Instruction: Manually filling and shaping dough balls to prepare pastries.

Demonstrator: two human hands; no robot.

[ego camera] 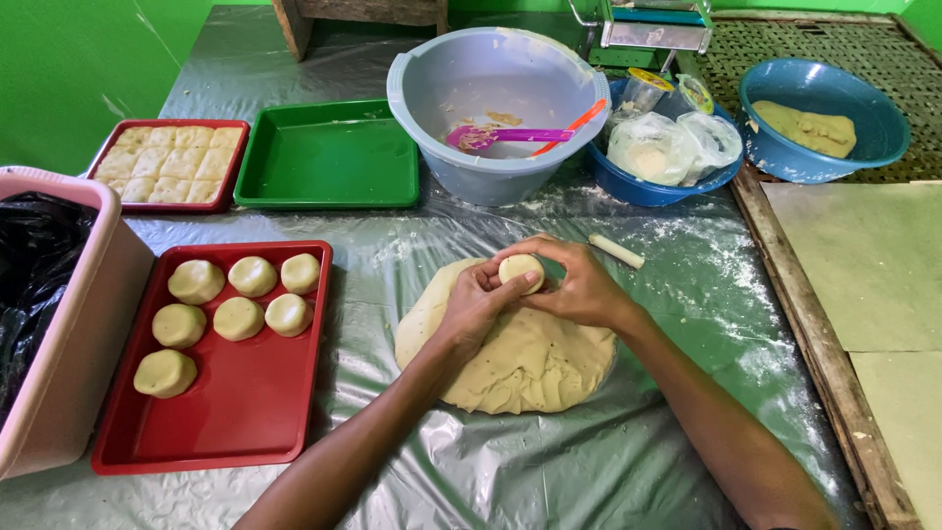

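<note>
My left hand and my right hand meet above a flat sheet of pale dough on the plastic-covered table. Both hands cup a small round dough ball, fingers curled around it. A red tray to the left carries several shaped dough rounds. A thin dough stick lies just beyond my right hand.
A grey basin with a purple spoon stands behind, beside an empty green tray and a red tray of square pieces. Two blue bowls sit at back right. A pink bin with a black bag is at far left.
</note>
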